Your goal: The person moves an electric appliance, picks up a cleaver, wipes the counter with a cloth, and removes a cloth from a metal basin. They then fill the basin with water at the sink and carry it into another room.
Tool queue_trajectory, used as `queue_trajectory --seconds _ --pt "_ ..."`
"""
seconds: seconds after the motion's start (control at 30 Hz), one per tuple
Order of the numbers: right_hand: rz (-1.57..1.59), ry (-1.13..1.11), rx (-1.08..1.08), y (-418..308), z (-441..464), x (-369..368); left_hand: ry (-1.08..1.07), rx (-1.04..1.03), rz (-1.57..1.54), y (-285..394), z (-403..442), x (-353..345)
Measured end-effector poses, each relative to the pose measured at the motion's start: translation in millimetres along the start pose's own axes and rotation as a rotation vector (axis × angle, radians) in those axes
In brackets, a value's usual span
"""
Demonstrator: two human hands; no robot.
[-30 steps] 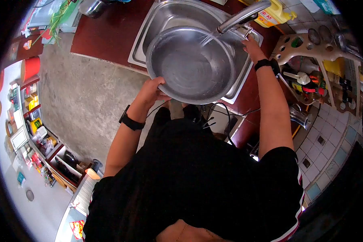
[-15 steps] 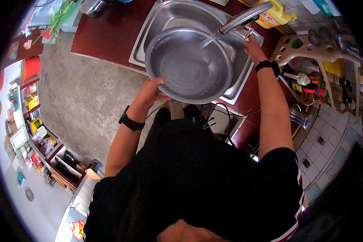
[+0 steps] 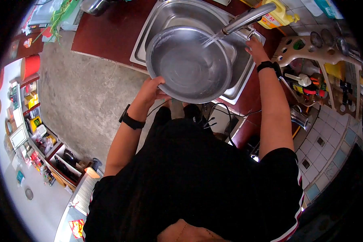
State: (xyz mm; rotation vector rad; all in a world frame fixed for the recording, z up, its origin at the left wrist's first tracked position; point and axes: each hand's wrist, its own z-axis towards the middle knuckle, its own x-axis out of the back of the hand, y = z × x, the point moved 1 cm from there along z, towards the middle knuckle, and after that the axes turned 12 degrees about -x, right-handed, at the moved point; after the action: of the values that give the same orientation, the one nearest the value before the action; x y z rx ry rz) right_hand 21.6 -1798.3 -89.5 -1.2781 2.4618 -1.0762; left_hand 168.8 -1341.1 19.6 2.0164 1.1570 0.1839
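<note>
A large metal basin [image 3: 181,86] is held tilted over the sink, its near rim overhanging the front edge. My left hand [image 3: 152,88] grips that rim at the lower left, thumb on top and fingers underneath. Water streams from the faucet [image 3: 246,19] into the basin, where a shallow, rippling layer lies on the bottom. My right hand [image 3: 256,49] is at the faucet handle [image 3: 251,34], with its fingertips around the lever; part of the fingers is hard to make out.
The double steel sink [image 3: 139,54] is set in a dark red counter [image 3: 105,34]. A yellow detergent jug [image 3: 276,18] stands behind the faucet. On the right is a beige rack [image 3: 298,44] with utensils. Black cables [image 3: 230,121] hang below the counter; shelves line the left.
The basin and my left hand stay nearly in place. Water keeps running, and the ripples in the basin have shifted. My right hand remains by the faucet handle with a slight shift.
</note>
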Motion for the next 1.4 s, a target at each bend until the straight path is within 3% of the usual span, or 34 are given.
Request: queue_trajectory --seconds 0.43,0.63,0.93,1.03,1.17,1.33,1.4 --pt "0.118 -0.048 -0.021 -6 -5 -3 -0.011 -0.120 -0.104 2 3 8" --pt "0.141 -0.018 -0.081 -3 13 1 -0.016 -0.113 -0.094 13 3 4" --pt "0.199 -0.085 0.008 0 12 4 0.028 -0.018 -0.002 5 31 7" --pt "0.363 -0.073 -0.038 1 13 4 0.010 -0.060 -0.003 -2 38 11" --pt "0.190 -0.041 0.141 22 33 16 0.018 -0.031 -0.020 -3 43 14" --pt "0.581 -0.101 0.021 12 10 9 0.020 -0.026 -0.049 5 55 9" --pt "0.547 0.014 -0.028 17 -2 2 -0.008 -0.001 -0.008 -2 77 23"
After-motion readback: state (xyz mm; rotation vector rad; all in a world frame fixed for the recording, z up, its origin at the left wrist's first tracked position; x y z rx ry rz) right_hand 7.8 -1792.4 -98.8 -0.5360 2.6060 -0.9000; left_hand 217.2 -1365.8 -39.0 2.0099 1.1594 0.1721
